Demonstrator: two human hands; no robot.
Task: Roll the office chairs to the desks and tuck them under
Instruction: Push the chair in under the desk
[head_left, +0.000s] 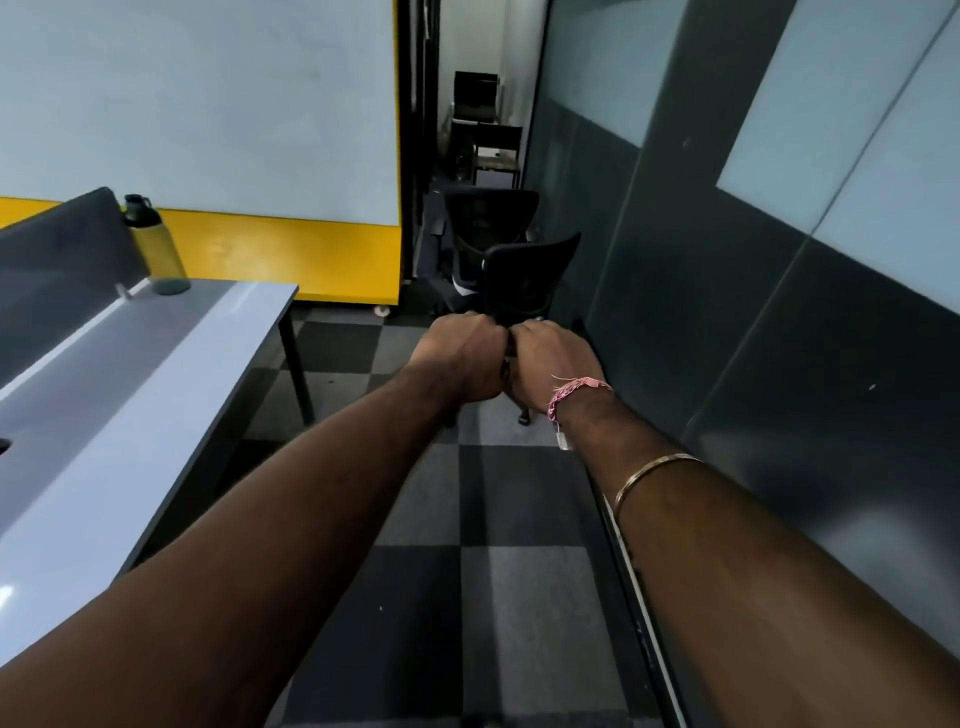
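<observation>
A black office chair (530, 275) stands on the checkered carpet ahead of me, close to the dark wall panels on the right. Both my arms are stretched out to it. My left hand (462, 358) and my right hand (553, 364) are side by side, fingers closed on a dark part of the chair that they mostly hide. One of its castors (524, 417) shows below my right hand. A second black mesh chair (491, 218) stands behind the first, at the mouth of a narrow corridor. A grey-white desk (130, 384) runs along my left.
A yellow water bottle (158, 249) stands at the desk's far end beside a dark divider screen (62, 244). A wheeled whiteboard with a yellow base (291, 254) faces me. More dark furniture (488, 135) is stacked deep in the corridor. Dark glass wall panels (753, 312) line the right.
</observation>
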